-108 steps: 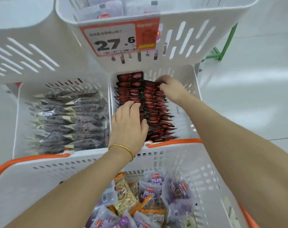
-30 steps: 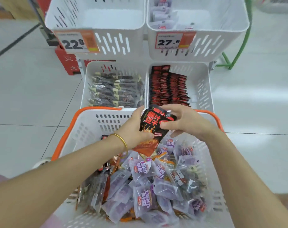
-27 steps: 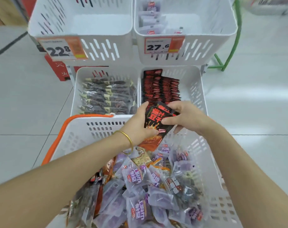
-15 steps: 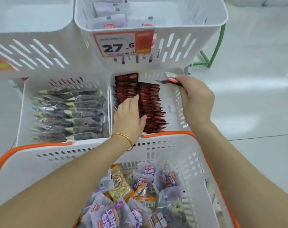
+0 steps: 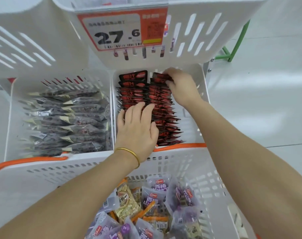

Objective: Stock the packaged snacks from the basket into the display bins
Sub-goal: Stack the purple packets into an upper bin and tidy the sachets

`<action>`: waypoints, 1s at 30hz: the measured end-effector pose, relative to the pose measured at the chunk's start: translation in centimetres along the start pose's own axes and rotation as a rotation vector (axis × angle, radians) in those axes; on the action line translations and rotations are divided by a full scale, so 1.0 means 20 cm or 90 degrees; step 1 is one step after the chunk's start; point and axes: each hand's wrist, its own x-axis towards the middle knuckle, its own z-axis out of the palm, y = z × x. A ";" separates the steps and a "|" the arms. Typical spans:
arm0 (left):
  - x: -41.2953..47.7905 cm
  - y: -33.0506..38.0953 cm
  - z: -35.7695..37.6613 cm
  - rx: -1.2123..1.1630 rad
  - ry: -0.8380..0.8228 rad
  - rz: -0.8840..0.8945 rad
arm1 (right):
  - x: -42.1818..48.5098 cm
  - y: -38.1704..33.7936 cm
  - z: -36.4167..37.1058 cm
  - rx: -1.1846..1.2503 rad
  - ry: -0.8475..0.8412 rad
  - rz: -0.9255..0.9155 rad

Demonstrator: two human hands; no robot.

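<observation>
White left bin (image 5: 8, 121) full of grey packets (image 5: 69, 121), white right bin (image 5: 190, 128) with red-black packets (image 5: 134, 91), side by side

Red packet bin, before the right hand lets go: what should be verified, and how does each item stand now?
1. Right hand grip on the red packet, pinched at the back of the bin: ok.
2. That packet fully seated in its row: cannot tell, since the fingers cover part of it.
3. Left hand flat on the packet rows, steadying them: ok.
4. Room in the lower right bin, with a bare gap along its right wall: ok.
5. Stock in the basket, with purple packets visible: ok.
</observation>
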 end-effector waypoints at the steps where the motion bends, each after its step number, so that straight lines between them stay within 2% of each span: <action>1: 0.00 0.00 0.00 -0.004 -0.004 -0.001 | 0.03 0.00 0.01 0.009 -0.035 -0.003; 3: 0.00 0.01 -0.01 -0.012 -0.008 -0.002 | 0.06 0.00 0.04 0.022 -0.089 0.014; 5: 0.00 0.01 -0.01 -0.018 -0.011 -0.005 | 0.05 -0.01 0.04 0.063 -0.091 0.043; 7: 0.00 0.00 0.00 -0.019 -0.009 -0.004 | 0.01 -0.02 0.06 0.135 -0.006 0.072; 9: 0.00 0.00 0.00 -0.021 -0.007 -0.002 | -0.04 -0.05 0.07 0.254 0.084 0.156; 12: 0.00 0.00 0.00 -0.026 -0.008 0.000 | -0.11 -0.08 0.08 0.415 0.093 0.277; 14: 0.00 0.00 0.00 -0.028 -0.007 0.001 | -0.11 -0.09 0.08 0.449 0.090 0.298; 18: 0.00 0.00 0.01 -0.024 -0.009 -0.001 | -0.10 -0.11 0.15 0.280 0.006 0.189; 23: 0.01 0.00 0.01 -0.025 -0.012 0.000 | -0.12 -0.06 0.15 0.104 -0.023 0.208; 26: 0.01 0.00 0.01 -0.034 -0.004 -0.001 | -0.13 -0.07 0.13 0.107 0.031 0.189; 30: 0.01 0.00 0.01 -0.040 0.002 -0.004 | -0.12 -0.10 0.14 0.113 -0.019 0.147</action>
